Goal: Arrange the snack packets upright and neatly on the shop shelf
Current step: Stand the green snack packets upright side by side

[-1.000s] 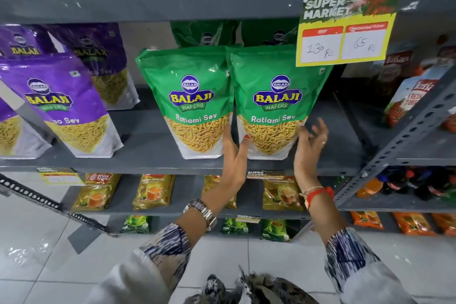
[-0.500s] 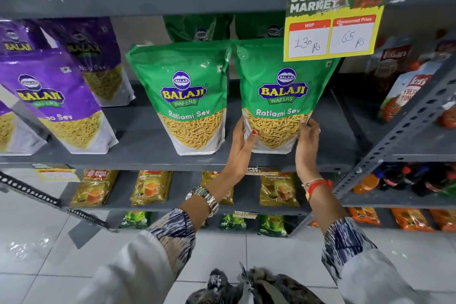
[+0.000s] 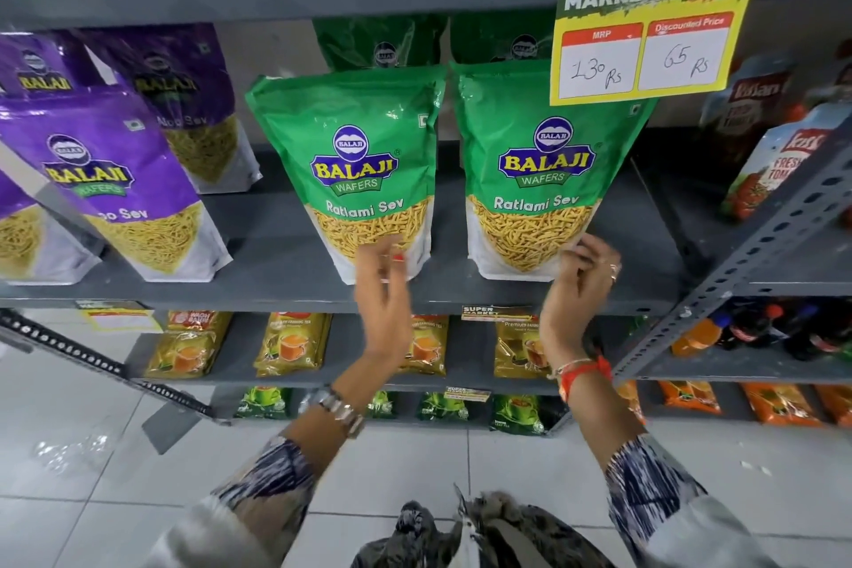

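Two green Balaji Ratlami Sev packets stand upright side by side on the grey middle shelf [image 3: 276, 254], with a narrow gap between them. My left hand [image 3: 382, 291] hovers in front of the left packet [image 3: 355, 143] at its lower right corner, fingers loosely spread and blurred. My right hand [image 3: 578, 286] is at the lower right corner of the right packet [image 3: 539, 138], fingers curled, tips just touching its edge. More green packets [image 3: 382, 42] stand in shadow behind. Purple Aloo Sev packets [image 3: 106, 180] lean at the left.
A yellow price sign [image 3: 645, 37] hangs from the shelf above, over the right packet's top. A slotted metal upright [image 3: 760, 235] slants at the right, with ketchup pouches [image 3: 774, 166] and bottles [image 3: 756, 327] beyond. Tea packets [image 3: 290, 346] fill the lower shelves.
Both hands let go of the right green packet, which now stands apart from the left one. My left hand moved left to the left packet's base; my right hand drew back slightly.
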